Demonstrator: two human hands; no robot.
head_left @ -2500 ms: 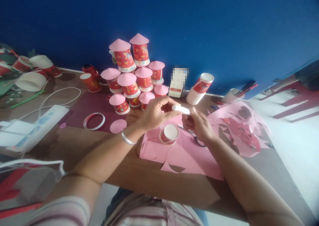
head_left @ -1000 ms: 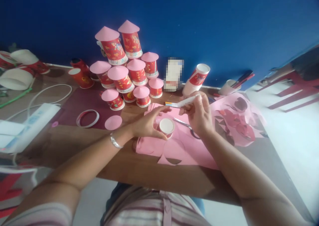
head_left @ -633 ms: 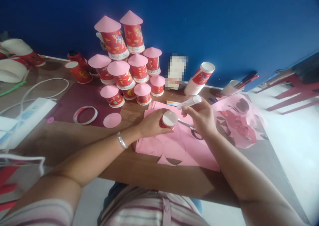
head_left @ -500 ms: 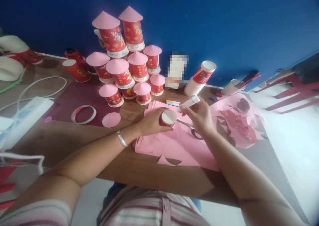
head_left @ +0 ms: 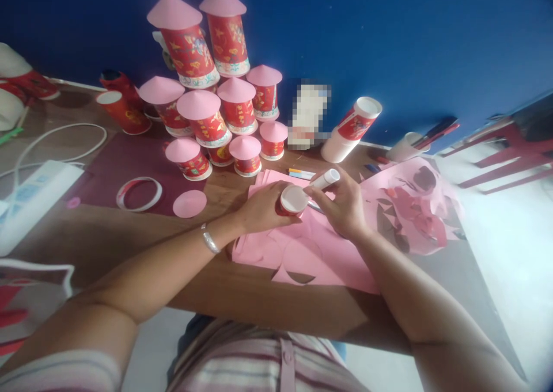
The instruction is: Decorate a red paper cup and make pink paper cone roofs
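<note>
My left hand (head_left: 263, 209) wraps round a small red paper cup (head_left: 294, 200), whose pale round base faces up. In my right hand (head_left: 346, 206) is a white glue stick (head_left: 325, 179), tilted, with its lower end at the right rim of the cup's base. Whether it presses on the base I cannot tell. Both hands are over pink paper sheets (head_left: 337, 262) with cut circles. Scissors (head_left: 316, 208) lie partly hidden beneath my right hand. On the left lies a pink paper disc (head_left: 190, 204).
Several red cups with pink cone tops (head_left: 199, 105) stand stacked at the back. A white roll ring (head_left: 139, 194) and a power strip (head_left: 38, 202) are on the left. Toward the right are stacked paper cups (head_left: 352, 128), a pen cup (head_left: 408, 148) and pink scraps (head_left: 415, 213).
My right hand has brought the glue stick slightly lower and closer to the cup, tilting it more upright. The cup stays in my left hand. The view has shifted slightly.
</note>
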